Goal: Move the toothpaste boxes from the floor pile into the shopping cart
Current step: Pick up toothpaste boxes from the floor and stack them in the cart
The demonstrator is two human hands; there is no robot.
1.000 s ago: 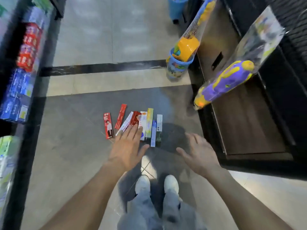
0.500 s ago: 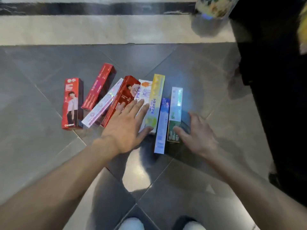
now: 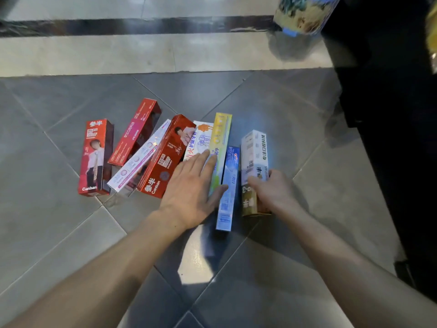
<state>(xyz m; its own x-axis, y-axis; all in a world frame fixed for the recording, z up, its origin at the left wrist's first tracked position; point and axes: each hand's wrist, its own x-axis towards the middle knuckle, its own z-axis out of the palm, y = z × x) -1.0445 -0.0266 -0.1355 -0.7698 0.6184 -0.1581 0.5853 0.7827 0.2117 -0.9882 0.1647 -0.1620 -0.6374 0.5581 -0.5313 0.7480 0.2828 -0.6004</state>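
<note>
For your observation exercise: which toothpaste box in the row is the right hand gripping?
The white-and-gold box at the far right end of the row. The right hand grips its lower half; the left hand only rests flat on the middle boxes.

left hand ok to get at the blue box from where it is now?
Probably yes. The left hand lies flat on the yellow-green box, its thumb already against the blue box, whose top is uncovered.
</note>
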